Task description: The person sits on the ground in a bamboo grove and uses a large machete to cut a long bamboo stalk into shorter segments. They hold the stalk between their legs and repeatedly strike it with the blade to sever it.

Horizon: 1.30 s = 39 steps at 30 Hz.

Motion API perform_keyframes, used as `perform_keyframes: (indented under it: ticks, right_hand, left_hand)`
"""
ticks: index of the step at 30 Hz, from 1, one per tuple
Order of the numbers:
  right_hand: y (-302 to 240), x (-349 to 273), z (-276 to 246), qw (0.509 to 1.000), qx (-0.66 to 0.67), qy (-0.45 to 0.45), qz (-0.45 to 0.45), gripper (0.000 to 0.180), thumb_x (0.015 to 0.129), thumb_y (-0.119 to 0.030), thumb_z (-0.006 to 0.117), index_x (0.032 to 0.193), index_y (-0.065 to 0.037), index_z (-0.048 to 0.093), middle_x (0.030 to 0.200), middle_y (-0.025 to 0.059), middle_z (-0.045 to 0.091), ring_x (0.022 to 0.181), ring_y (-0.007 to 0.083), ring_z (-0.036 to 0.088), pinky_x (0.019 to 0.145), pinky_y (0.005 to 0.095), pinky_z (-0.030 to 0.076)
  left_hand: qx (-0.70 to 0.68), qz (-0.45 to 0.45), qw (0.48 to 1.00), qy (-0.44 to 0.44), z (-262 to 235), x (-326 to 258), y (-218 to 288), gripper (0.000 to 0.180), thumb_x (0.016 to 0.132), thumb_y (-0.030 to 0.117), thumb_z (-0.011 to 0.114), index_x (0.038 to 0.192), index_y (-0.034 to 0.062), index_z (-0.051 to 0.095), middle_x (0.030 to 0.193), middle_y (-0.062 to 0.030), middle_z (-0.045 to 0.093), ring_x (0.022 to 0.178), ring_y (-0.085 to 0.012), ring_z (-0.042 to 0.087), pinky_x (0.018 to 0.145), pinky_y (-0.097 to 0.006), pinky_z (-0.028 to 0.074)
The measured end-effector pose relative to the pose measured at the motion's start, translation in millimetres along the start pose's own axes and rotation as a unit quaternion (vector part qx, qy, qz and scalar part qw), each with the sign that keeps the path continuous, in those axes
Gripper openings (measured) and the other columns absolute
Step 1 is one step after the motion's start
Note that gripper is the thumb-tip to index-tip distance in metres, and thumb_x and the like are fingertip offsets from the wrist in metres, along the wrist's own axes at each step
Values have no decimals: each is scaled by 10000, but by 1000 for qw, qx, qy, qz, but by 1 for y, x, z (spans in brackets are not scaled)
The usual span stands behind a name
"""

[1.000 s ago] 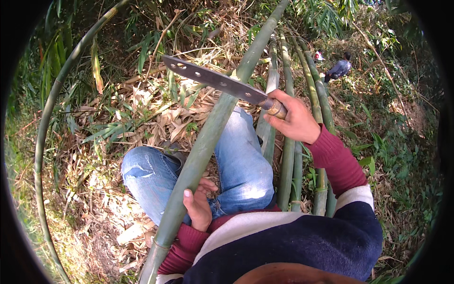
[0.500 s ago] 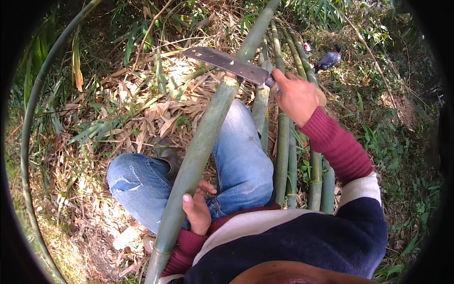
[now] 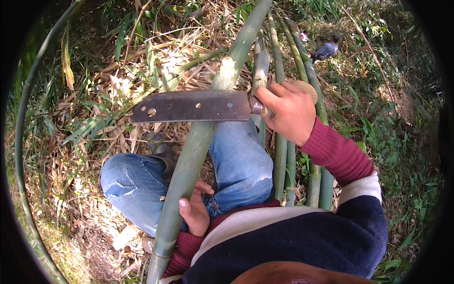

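A thick green bamboo pole [image 3: 189,156] slants across my lap, from the lower left to the top middle. My left hand [image 3: 196,210] is closed loosely at its lower part, thumb against its side; some fingers are partly hidden. In my right hand [image 3: 291,111] is the handle of a machete [image 3: 194,106], whose round wooden butt shows behind the fist. The broad dark blade, with a few holes, lies level across the pole in view; whether it touches, I cannot tell. Above the blade, a node on the pole shows a pale, freshly cut patch [image 3: 228,68].
Several bamboo poles [image 3: 280,161] lie side by side to the right of my bent legs [image 3: 241,161]. A thin curved stem [image 3: 21,128] arcs along the left. Dry leaves cover the ground ahead. A person [image 3: 326,49] is farther off at the upper right.
The machete has come down along the pole toward me, its blade turning from slanted to nearly level, leaving the pale node uncovered. My left hand stays at the pole.
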State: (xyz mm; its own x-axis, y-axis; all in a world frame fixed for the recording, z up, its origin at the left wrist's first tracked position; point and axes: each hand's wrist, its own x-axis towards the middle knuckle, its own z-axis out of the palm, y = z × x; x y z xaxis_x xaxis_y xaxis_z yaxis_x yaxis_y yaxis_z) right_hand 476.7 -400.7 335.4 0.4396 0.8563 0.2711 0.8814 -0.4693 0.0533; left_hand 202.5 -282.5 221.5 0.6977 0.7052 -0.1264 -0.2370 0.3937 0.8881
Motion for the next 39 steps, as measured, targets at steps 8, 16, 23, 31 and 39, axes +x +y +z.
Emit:
perform_keyframes:
  ticks: [8,16,23,31,39]
  right_hand:
    - [34,21,17,998,-34,29,53,310,773,-146,764,1039,-129,605,844,90,649,788,351,689,625,501,541]
    - [21,18,12,999,40,-26,20,403,951,-319,704,1315,-180,602,899,122,680,725,347,699,619,459,564]
    - [24,38,13,992,128,7,9,317,967,-280,705,1193,-88,593,871,150,693,713,393,688,634,480,551]
    - [-10,51,-35,970,176,132,-101,276,1053,-165,643,1275,-2,622,865,62,723,681,65,625,587,237,499]
    - [18,46,4,991,-93,-16,-89,178,984,-234,657,1018,-86,564,792,149,640,638,376,655,554,486,518]
  left_hand:
    - [1,-15,1000,-16,1,-1,2,830,952,720,482,1344,-9,546,911,-154,626,847,-245,612,732,-374,518]
    - [-8,-13,1000,-17,-1,-4,-1,822,961,718,470,1352,-2,539,956,-150,627,857,-239,614,747,-370,519]
    - [-9,-31,999,-14,-6,-6,-4,773,973,683,464,1303,-8,571,932,-142,639,855,-233,619,780,-365,501]
    - [24,4,1000,-14,-8,-3,4,617,1016,555,471,1117,-30,638,905,-129,669,811,-206,653,762,-348,524]
    - [9,-1,1000,-9,-7,-4,-1,529,1052,463,477,1064,-35,656,896,-116,668,820,-186,647,776,-330,519]
